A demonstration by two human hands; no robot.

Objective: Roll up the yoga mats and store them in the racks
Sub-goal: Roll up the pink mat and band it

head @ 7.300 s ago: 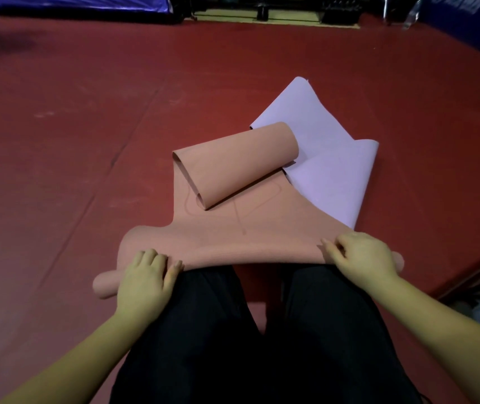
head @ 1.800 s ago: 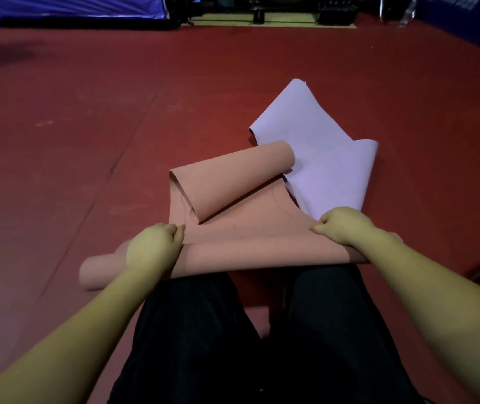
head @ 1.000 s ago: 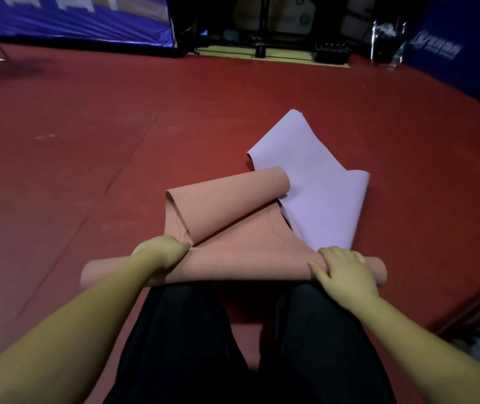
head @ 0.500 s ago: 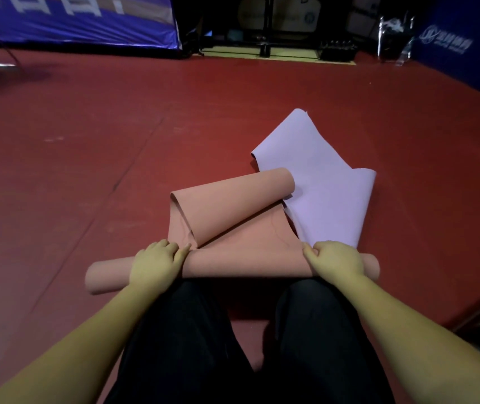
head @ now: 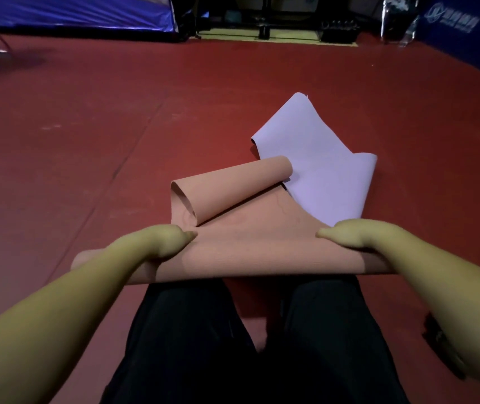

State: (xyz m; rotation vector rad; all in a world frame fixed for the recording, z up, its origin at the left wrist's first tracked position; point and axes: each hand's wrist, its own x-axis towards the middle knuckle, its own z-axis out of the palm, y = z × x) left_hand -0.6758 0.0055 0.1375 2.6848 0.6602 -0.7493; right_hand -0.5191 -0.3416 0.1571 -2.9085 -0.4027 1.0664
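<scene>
- The pink yoga mat (head: 250,246) is lying on the red floor (head: 87,141) right in front of the person's knees, with the near end wound into a roll that runs left to right across the view.
- The left hand (head: 160,240) is on top of that roll toward its left side, thumb poking out to the right. Its fingers go over the far side of the roll so I can't see them properly, but they look curled round it.
- The right hand (head: 349,233) is doing the same thing toward the right side, thumb pointing left, fingers wrapped over the roll and mostly hidden.
- The far end of the pink mat is curled back on itself into a loose open tube lying diagonally, just beyond the left hand.
- The purple yoga mat (head: 320,176) is spread out behind it, partly tucked under the pink one, far corner pointing away and its right edge curling up.
- Black trousers (head: 204,345) fill the bottom of the view, knees just behind the roll.
- Way at the back there's a blue banner (head: 72,13) and some dark gear I can't make out.
</scene>
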